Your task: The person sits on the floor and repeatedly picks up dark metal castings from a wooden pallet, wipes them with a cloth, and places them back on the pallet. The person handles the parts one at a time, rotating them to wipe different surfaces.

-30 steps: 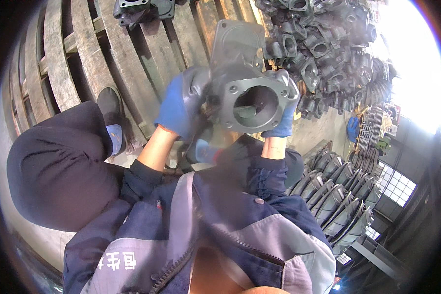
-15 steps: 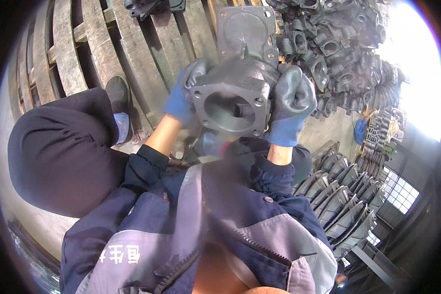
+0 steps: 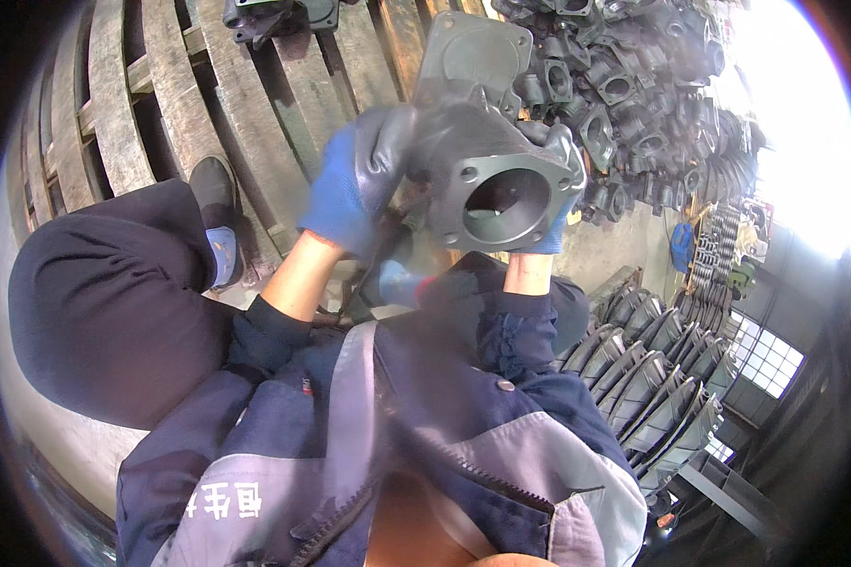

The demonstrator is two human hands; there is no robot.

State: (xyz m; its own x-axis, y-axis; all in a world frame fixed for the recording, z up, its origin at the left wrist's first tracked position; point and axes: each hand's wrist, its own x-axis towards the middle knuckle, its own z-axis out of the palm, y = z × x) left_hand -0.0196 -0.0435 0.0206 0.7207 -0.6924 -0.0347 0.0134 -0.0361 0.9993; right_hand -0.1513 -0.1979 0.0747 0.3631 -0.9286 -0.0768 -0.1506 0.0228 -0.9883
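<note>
Between my two gloved hands is a dark grey cast metal pipe fitting (image 3: 444,142), with a square bolt flange facing me around a large round bore. A flat plate-like flange with corner holes forms its far end. My left hand (image 3: 364,175), in a blue glove with a black palm, is closed around the left side of the casting. My right hand (image 3: 565,175) grips its right side; the flange hides part of that hand, while its bent fingers show at the edge.
A slatted wooden pallet (image 3: 170,90) lies at the far left, with another dark casting (image 3: 279,14) on it. Piled castings (image 3: 624,104) fill the far right. Stacked curved metal parts (image 3: 657,369) stand at the right. My left shoe (image 3: 215,194) rests beside the pallet.
The casting has turned in my hands, so its front flange now faces further right and shows a rounder bore. My left hand has shifted its hold along the side.
</note>
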